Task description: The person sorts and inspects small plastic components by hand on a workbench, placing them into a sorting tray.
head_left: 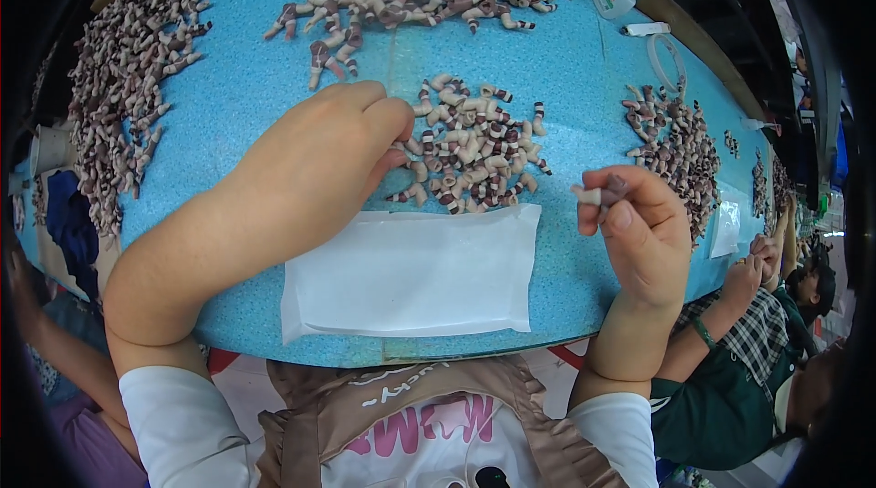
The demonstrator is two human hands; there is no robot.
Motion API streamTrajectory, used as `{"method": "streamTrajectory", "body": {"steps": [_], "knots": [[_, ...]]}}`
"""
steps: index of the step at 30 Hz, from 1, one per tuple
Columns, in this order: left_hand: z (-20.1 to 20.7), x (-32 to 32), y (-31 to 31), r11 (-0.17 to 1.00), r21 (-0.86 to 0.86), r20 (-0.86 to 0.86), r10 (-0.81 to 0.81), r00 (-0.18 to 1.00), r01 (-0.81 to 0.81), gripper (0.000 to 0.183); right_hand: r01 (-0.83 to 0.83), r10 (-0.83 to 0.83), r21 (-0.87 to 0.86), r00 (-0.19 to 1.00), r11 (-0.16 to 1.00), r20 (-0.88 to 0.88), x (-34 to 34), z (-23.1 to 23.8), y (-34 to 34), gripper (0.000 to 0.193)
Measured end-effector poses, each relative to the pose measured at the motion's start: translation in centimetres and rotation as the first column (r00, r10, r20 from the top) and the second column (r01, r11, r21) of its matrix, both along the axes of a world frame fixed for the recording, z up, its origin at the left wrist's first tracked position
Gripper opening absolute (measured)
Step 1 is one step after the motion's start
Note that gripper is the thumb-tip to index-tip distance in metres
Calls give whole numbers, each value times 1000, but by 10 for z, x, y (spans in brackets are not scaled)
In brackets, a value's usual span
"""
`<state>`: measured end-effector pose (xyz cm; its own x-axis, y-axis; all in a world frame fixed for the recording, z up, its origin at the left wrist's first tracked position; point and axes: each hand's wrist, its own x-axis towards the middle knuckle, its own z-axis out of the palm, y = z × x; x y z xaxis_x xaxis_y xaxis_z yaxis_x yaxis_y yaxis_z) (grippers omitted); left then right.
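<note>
Small pale-and-mauve figure [593, 196], held beyond the far right corner of the white packet [411, 274]: its long axis runs roughly sideways, pale end pointing left, mauve end right. My right hand [650, 237] pinches it between thumb and fingertips. My left hand [351, 130], beyond the packet's left part, is curled, fingertips at the left edge of the pile of striped pieces [479, 146]; I cannot tell whether they close on one.

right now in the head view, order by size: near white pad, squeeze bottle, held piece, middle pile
1. near white pad
2. middle pile
3. squeeze bottle and held piece: too alike to rank
</note>
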<state>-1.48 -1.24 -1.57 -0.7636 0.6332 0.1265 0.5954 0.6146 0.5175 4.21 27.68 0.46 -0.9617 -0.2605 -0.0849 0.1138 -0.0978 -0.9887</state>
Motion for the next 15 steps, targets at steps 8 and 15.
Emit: {"method": "streamTrajectory", "body": {"steps": [8,15], "knots": [[-5,3,2,998,-37,-6,59,998,-59,14,-47,151,383,958,922,-246,11,1,-30,18],[-8,1,0,994,49,-31,104,994,-103,11,-53,403,694,845,718,-352,19,-6,-52,23]]}}
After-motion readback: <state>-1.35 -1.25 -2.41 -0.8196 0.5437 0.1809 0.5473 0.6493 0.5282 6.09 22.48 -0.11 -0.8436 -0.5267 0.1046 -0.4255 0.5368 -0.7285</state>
